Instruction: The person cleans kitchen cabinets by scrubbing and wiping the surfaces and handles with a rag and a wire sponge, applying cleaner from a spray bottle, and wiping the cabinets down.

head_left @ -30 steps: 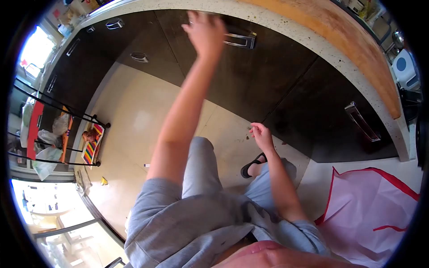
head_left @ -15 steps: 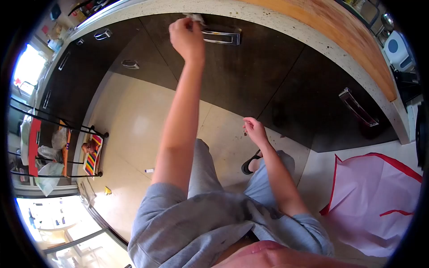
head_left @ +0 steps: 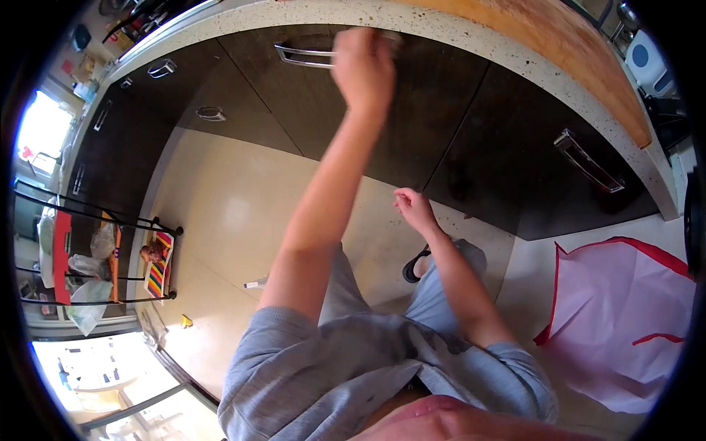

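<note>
Crosswise handle [head_left: 307,64] beside left hand [head_left: 362,75]

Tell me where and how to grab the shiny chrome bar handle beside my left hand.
Grip the shiny chrome bar handle around mid-length, approaching the dark brown cabinet front from the room side. The handle is long, and the dark gap between its strips suggests fingers could hook in. Your bare left hand covers the handle's right end; shift that hand first.
</note>
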A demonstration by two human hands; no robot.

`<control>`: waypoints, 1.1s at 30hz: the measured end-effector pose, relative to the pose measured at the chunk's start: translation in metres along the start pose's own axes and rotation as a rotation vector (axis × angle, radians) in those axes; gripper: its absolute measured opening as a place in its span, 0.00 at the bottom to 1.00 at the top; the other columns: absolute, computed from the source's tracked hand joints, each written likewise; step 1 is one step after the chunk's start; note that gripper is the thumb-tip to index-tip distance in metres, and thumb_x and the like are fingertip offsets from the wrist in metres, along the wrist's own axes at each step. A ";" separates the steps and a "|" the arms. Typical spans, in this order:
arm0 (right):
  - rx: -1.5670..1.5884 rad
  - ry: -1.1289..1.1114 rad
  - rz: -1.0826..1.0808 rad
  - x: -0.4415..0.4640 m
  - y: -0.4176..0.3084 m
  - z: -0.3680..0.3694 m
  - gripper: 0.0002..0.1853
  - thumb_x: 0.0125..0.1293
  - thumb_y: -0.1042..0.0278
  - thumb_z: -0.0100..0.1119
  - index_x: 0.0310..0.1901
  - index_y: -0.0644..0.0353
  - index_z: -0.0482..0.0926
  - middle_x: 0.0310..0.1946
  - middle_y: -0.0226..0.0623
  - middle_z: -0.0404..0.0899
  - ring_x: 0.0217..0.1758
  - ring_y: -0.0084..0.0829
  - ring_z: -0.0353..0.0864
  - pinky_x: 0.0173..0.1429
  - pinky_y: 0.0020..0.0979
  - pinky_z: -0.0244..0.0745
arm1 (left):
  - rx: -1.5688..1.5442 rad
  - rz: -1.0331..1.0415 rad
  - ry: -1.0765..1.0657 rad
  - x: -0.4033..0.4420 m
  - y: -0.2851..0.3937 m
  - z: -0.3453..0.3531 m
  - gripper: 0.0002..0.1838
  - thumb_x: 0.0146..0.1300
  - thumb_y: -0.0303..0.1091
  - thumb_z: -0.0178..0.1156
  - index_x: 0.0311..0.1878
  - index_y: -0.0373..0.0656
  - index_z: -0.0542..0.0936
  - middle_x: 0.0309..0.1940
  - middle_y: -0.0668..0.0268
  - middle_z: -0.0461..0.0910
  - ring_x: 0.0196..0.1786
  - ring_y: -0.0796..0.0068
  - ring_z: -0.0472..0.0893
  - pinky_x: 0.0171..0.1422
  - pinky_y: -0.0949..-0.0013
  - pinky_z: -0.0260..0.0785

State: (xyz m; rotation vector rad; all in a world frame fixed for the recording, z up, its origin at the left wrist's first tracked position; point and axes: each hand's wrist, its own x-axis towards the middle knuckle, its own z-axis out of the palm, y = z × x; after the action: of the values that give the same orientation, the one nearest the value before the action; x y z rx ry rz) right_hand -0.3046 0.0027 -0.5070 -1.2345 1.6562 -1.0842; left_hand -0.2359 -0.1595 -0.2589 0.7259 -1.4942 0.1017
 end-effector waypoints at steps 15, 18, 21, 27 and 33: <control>0.022 -0.026 -0.032 -0.004 -0.002 -0.004 0.09 0.62 0.70 0.49 0.41 0.63 0.76 0.29 0.37 0.80 0.32 0.26 0.80 0.36 0.26 0.73 | -0.091 0.247 -0.113 -0.039 0.038 0.024 0.08 0.48 0.23 0.55 0.34 0.42 0.74 0.35 0.59 0.72 0.39 0.57 0.71 0.43 0.61 0.65; 0.036 -0.012 -0.023 -0.004 -0.008 -0.008 0.09 0.62 0.70 0.49 0.41 0.62 0.76 0.29 0.36 0.80 0.31 0.26 0.80 0.35 0.26 0.72 | -0.015 0.207 -0.065 -0.028 0.007 0.006 0.08 0.50 0.23 0.56 0.35 0.42 0.75 0.36 0.61 0.73 0.40 0.58 0.72 0.44 0.62 0.66; 0.019 0.008 0.001 -0.008 -0.001 -0.012 0.09 0.62 0.70 0.49 0.41 0.62 0.76 0.29 0.36 0.80 0.31 0.26 0.80 0.35 0.26 0.72 | -0.010 0.163 -0.008 -0.022 0.012 0.009 0.08 0.49 0.22 0.55 0.34 0.42 0.75 0.35 0.60 0.73 0.39 0.59 0.72 0.42 0.62 0.65; 0.019 -0.005 -0.027 -0.005 0.001 -0.009 0.09 0.61 0.70 0.49 0.41 0.62 0.76 0.27 0.36 0.80 0.30 0.27 0.79 0.35 0.26 0.72 | -0.055 0.166 -0.212 -0.095 0.001 0.011 0.09 0.47 0.22 0.56 0.33 0.43 0.76 0.34 0.60 0.73 0.38 0.59 0.72 0.41 0.62 0.67; -0.011 0.004 -0.017 -0.011 -0.010 -0.015 0.09 0.60 0.71 0.50 0.41 0.62 0.76 0.27 0.37 0.80 0.31 0.29 0.80 0.36 0.27 0.73 | -0.005 0.237 -0.080 -0.016 0.009 0.009 0.06 0.47 0.23 0.58 0.31 0.42 0.77 0.32 0.61 0.74 0.36 0.59 0.74 0.39 0.63 0.67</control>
State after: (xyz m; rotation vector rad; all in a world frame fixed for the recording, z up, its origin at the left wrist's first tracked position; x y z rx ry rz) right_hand -0.3131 0.0146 -0.4920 -1.2565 1.6597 -1.0898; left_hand -0.2496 -0.1511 -0.2707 0.5516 -1.6525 0.2508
